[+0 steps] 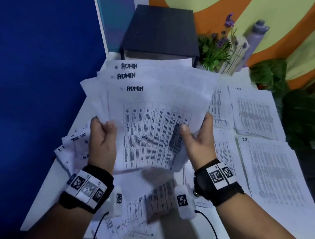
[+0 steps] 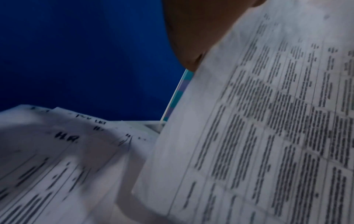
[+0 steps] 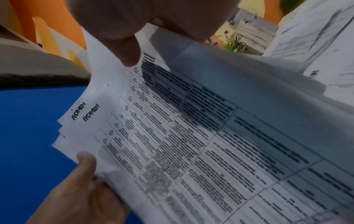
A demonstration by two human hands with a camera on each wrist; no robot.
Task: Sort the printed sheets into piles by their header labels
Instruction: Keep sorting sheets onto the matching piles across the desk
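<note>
Both forearms raised over the worktop [image 1: 52,178], left hand [image 1: 102,140] and right hand [image 1: 199,137] each with grip closed, thumb on top, on opposite side edges of a fanned ADMIN sheets stack [image 1: 152,105], held tilted above the worktop's middle, between loose sheets at the left edge and I.T. pile [image 1: 268,168] near the right edge.

The white sheets [image 1: 158,108] are showing black "ADMIN" headers and grey-black gridded tables. At nine o'clock a deep blue wall [image 1: 41,70] is filling the view, while at one o'clock an orange and pale yellow-green wall [image 1: 275,7] is curving behind purple flowers [image 1: 222,39]. A black box [image 1: 159,31] is standing at twelve o'clock on the white desk [image 1: 47,189].
</note>
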